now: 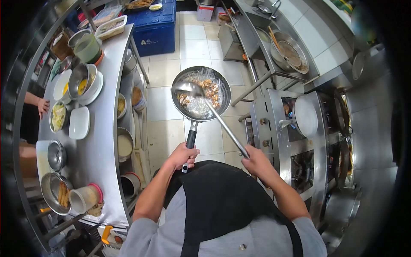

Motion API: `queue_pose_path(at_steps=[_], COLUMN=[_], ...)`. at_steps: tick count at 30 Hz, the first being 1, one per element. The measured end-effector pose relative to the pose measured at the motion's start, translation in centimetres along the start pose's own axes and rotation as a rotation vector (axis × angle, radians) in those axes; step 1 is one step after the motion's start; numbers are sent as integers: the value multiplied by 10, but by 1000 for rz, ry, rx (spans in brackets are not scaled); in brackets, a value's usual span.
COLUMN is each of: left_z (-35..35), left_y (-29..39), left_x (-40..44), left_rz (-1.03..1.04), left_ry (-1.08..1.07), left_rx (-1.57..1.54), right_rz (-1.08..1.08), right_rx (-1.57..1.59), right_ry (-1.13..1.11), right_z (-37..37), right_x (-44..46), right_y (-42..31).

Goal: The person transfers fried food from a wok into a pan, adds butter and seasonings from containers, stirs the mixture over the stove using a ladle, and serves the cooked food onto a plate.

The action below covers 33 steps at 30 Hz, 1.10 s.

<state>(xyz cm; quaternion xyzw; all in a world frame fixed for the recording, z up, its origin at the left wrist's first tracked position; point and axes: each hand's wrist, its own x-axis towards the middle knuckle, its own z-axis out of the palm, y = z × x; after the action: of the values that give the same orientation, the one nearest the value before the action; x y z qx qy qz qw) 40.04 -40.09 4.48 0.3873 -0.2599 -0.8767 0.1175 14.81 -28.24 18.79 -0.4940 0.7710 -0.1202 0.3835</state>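
Note:
My left hand (184,155) is wrapped round the black handle of a frying pan (227,92), held out over the tiled floor. Inside the pan lie browned food pieces (210,89) in a pale, glossy liquid. My right hand (257,162) grips the end of a long metal ladle (221,122). The ladle's bowl is over the left part of the pan, blurred, and whether it touches the food cannot be made out.
On the left, a steel table (100,113) bears bowls, a white dish (79,123) and tubs. A co-worker's hand (43,106) is at its far edge. To the right are a stove (274,109) with a pale pan (305,116) and a wok (299,45). A blue chest (154,32) stands ahead.

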Motion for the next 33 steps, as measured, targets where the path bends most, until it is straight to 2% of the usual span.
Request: queue_pose_path(at_steps=[1, 4, 5, 7, 11, 15, 17, 21, 23, 27, 31, 33], left_z=[-1, 4, 0, -15, -17, -32, -30, -27, -19, -6, 13, 26], left_y=[6, 9, 18, 22, 17, -6, 7, 21, 10, -13, -7, -1], left_x=[-3, -22, -15, 1, 9, -8, -7, 8, 3, -9, -6, 3], left_rz=[-7, -35, -33, -11, 98, 63, 60, 124, 140, 134, 134, 150], left_ry=[22, 26, 17, -47, -24, 12, 27, 18, 32, 111, 125, 118], left_rx=[-3, 2, 17, 17, 97, 132, 126, 53, 67, 81, 17, -31], right_rz=[-1, 14, 15, -171, -212, -203, -177, -160, -179, -222, -281, -142], right_rx=[16, 0, 7, -99, -226, -279, -233, -257, -281, -291, -229, -165], right_ry=[15, -190, -174, -114, 168, 213, 109, 115, 237, 282, 188, 51], right_z=[0, -8, -10, 2, 21, 25, 19, 20, 10, -4, -27, -49], right_x=[-2, -18, -10, 12, 62, 40, 16, 16, 39, 61, 38, 29], right_y=[0, 11, 12, 25, 23, 19, 24, 50, 48, 46, 61, 60])
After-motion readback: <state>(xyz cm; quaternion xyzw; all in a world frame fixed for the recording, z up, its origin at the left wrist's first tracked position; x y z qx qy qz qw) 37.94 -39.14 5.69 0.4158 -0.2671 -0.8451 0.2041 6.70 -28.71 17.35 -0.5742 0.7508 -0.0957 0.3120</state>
